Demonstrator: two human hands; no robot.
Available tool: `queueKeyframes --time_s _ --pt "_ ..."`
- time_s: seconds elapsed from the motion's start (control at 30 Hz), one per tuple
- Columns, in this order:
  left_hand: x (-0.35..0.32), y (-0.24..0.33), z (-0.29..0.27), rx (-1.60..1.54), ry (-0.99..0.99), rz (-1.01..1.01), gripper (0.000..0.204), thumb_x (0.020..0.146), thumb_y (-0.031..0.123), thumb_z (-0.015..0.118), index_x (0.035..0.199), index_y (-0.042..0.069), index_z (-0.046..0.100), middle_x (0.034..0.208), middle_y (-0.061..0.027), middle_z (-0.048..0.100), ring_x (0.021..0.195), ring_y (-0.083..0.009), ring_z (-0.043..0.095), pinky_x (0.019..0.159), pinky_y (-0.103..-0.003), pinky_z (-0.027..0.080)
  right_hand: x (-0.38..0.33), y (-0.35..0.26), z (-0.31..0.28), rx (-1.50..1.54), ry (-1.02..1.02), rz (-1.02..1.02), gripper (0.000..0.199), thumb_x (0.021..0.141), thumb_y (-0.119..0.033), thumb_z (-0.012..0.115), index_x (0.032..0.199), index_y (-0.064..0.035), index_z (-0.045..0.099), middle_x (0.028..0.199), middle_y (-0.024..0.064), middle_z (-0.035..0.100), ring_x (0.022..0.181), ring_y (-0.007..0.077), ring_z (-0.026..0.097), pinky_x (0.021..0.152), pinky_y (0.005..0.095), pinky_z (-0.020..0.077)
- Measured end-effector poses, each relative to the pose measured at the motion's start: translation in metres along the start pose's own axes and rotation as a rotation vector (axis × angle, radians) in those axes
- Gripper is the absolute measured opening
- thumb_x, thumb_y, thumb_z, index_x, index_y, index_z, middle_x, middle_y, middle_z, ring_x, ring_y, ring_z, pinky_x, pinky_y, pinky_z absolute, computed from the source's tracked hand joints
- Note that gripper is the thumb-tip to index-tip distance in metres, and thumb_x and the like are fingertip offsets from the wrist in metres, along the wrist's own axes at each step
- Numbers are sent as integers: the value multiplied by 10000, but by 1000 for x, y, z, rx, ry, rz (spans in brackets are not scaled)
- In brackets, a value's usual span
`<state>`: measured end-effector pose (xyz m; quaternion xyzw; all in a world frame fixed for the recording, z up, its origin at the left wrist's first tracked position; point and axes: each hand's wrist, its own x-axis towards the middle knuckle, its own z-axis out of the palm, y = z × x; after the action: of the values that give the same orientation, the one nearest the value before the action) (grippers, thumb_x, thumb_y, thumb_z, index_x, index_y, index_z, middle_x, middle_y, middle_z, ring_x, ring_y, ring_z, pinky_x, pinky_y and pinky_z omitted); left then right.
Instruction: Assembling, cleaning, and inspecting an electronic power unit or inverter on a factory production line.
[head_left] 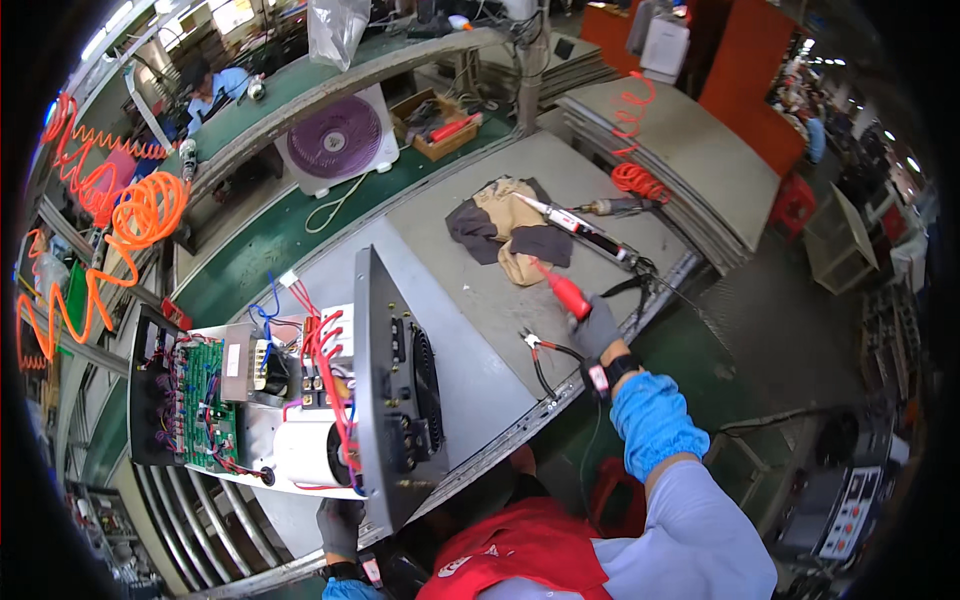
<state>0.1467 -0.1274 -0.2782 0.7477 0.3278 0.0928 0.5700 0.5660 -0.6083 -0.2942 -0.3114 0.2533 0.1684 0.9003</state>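
My right hand (597, 325), in a dark grey glove, is closed round a red-handled screwdriver (568, 293) over the right part of the bench, tip pointing away and left. Just below it lie pliers (545, 350) with red and black handles. My left hand (340, 525), also gloved, is low at the near edge of an opened electrical unit (300, 450); its fingertips are partly hidden there. The unit shows a green circuit board (205, 385), red wires (322, 350), a white cylinder (305, 452) and an upright dark panel (372, 400) with a fan.
Dark and tan cloths (505, 225) lie farther back beside a long white-and-black tool (585, 232). Grey boards (680, 150) are stacked at the right. Orange coiled hoses (145, 210) hang at the left. Behind stand a purple fan (335, 137) and an open box (440, 145). Metal rollers (205, 520) lie near left.
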Motion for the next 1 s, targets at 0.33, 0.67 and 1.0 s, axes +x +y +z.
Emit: queueKeyframes --time_s 0.33,0.67,1.0 --pt "-11 -28 10 400 95 138 160 844 161 589 909 36 666 785 -130 667 714 -281 660 603 -389 516 -31 22 27 -1781 379 -350 796 793 -414 695 1343 70 381 1258 277 506 1192 348 510 993 427 423" --pt "-1 -11 25 48 173 -1 194 912 187 540 987 42 646 834 -91 671 711 -228 671 586 -324 544 -92 70 21 -2347 -31 -186 615 703 -233 694 1206 61 496 1191 217 542 1142 361 505 980 404 435" --pt "6 27 -9 -537 21 -490 253 929 202 558 1092 13 604 853 -80 663 718 -172 655 621 -274 534 -220 93 -44 -1079 -116 668 475 730 62 542 1196 -23 504 880 136 619 705 249 640 571 354 537"
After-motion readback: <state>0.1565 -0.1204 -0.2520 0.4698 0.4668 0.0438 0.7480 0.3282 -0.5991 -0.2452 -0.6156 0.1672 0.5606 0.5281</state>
